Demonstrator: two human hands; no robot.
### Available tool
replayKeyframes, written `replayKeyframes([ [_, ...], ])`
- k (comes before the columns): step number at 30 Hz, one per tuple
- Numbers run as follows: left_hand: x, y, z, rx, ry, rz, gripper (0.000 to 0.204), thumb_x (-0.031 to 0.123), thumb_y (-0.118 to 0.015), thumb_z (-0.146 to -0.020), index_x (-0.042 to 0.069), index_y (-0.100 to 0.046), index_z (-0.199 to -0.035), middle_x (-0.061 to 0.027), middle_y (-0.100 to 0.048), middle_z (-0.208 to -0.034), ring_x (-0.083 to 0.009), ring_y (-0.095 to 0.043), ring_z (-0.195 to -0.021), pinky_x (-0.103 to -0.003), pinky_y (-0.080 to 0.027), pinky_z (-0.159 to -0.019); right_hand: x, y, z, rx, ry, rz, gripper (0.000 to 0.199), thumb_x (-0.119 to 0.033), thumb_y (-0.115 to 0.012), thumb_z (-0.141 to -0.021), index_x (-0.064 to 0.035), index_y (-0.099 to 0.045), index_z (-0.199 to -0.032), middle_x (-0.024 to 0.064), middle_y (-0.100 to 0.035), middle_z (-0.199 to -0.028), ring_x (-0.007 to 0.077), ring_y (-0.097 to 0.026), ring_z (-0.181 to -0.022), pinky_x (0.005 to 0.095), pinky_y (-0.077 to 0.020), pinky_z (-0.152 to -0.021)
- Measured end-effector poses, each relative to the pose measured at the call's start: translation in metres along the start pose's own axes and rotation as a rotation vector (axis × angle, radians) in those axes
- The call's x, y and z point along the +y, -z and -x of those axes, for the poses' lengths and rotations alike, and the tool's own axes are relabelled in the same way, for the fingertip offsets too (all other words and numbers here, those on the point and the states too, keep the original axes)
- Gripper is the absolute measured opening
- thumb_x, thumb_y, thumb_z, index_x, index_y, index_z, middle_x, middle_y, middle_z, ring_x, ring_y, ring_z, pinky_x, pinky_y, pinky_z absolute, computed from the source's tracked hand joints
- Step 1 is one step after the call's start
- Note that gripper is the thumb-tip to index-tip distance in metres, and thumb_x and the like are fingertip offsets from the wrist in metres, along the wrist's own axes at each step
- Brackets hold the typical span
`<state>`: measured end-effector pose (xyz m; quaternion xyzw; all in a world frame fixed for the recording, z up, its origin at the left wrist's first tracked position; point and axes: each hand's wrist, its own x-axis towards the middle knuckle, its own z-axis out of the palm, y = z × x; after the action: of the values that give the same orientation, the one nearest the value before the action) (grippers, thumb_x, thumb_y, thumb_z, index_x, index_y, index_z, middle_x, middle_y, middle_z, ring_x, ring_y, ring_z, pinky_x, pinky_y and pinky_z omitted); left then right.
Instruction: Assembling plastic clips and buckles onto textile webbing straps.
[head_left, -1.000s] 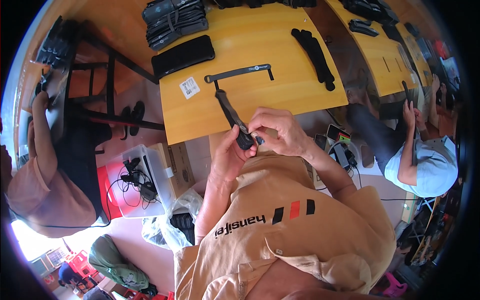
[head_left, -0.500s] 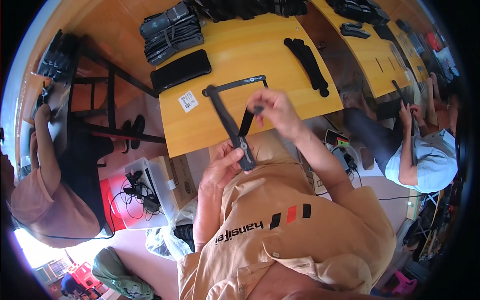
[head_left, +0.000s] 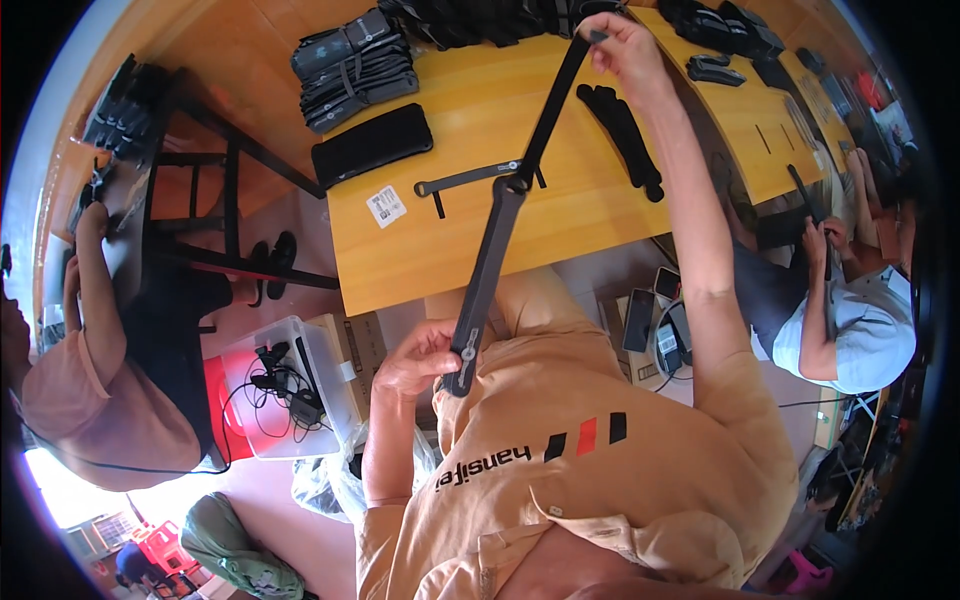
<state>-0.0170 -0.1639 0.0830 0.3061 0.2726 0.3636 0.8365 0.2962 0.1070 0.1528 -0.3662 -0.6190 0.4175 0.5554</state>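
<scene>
A long dark strap [head_left: 487, 270] is stretched taut on a slant between my two hands, from near my belly to the far edge of the table. My left hand [head_left: 418, 358] pinches its broad grey lower end between thumb and fingers. With its fingertips closed, my right hand [head_left: 628, 52] grips the far end of the narrower black part. The two parts meet at a loop over the table's middle. Beneath that lies another grey strap [head_left: 465, 178] with black strips by it, flat on the wooden table [head_left: 400, 265].
A black folded pad [head_left: 372, 145], a stack of bundled dark straps [head_left: 355, 70] and a white label [head_left: 385, 206] lie to the left. Several black strips [head_left: 622, 140] lie right. Co-workers sit on both sides. A clear bin [head_left: 290, 390] with cables stands below left.
My right hand has moved up and away to the far side, drawing the black part of the strap out straight. My left hand has come down and slightly left with the grey end.
</scene>
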Motion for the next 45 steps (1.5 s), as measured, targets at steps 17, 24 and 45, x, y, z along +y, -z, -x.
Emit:
replayKeyframes([
  [17, -0.012, 0.077, 0.007, 0.604, -0.155, -0.046, 0.025, 0.017, -0.056, -0.089, -0.003, -0.056, -0.104, -0.0046, -0.061, -0.072, -0.0098, -0.059, -0.057, -0.022, -0.052, -0.052, -0.069, 0.044, 0.032, 0.087, 0.16, 0.473, 0.012, -0.009, -0.055, -0.088, -0.0027, -0.065, -0.093, -0.0015, -0.057, -0.066, 0.0028, -0.05, -0.052, 0.0164, -0.0392, -0.048],
  [24, -0.022, 0.062, -0.025, 0.964, -0.278, -0.457, 0.019, 0.01, -0.064, -0.082, 0.0, -0.052, -0.092, -0.0058, -0.06, -0.066, -0.0092, -0.057, -0.051, -0.019, -0.044, -0.044, -0.074, 0.031, 0.093, -0.054, -0.079, 0.268, 0.01, -0.006, -0.055, -0.087, -0.0008, -0.063, -0.09, 0.0017, -0.06, -0.068, 0.0039, -0.057, -0.059, 0.0164, -0.0471, -0.052],
  [45, 0.051, -0.016, -0.086, 0.21, -0.106, -0.604, 0.027, 0.014, -0.069, -0.079, 0.0, -0.059, -0.099, -0.0019, -0.06, -0.082, -0.0068, -0.054, -0.076, -0.021, -0.043, -0.068, -0.038, -0.034, 0.127, -0.351, -0.18, -0.086, 0.021, 0.007, -0.056, -0.081, 0.0034, -0.058, -0.101, 0.0056, -0.063, -0.079, 0.0084, -0.06, -0.069, 0.0199, -0.0494, -0.061],
])
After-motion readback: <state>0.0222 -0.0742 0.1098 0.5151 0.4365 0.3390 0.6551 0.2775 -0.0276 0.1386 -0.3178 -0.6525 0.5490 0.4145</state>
